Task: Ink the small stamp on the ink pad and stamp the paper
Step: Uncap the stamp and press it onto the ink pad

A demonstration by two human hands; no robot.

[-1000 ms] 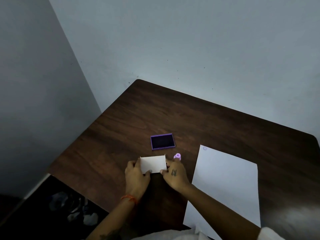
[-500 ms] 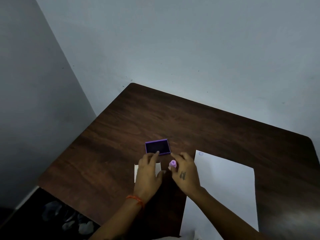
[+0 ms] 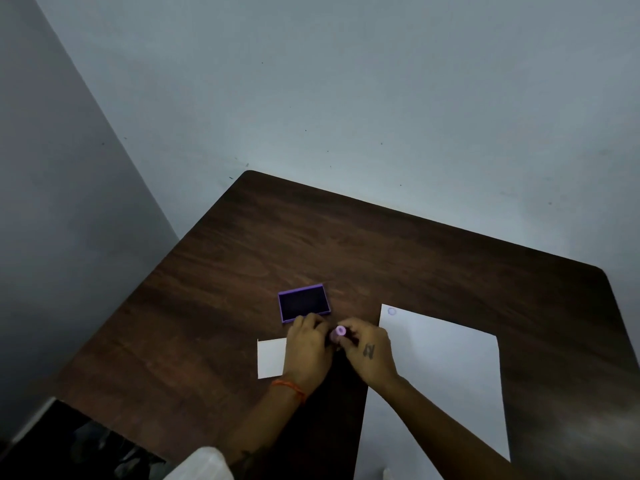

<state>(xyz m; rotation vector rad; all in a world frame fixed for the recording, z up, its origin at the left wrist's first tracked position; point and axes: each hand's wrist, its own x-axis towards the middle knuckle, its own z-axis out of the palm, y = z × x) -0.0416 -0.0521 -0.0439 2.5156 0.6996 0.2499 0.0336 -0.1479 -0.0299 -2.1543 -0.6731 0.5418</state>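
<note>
Both hands pinch the small pink cylindrical stamp [image 3: 338, 332] between them: left hand [image 3: 308, 348], right hand [image 3: 369, 351], just below the open purple ink pad [image 3: 303, 303].

Dark wooden table [image 3: 398, 251], small white card [image 3: 270, 358] (partly covered), grey wall [image 3: 346, 98]

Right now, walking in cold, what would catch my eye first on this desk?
Two hands, left hand and right hand, meet at the near middle of the dark table around a small pink stamp. Just beyond lies an open purple ink pad; to the right, a white paper.
</note>
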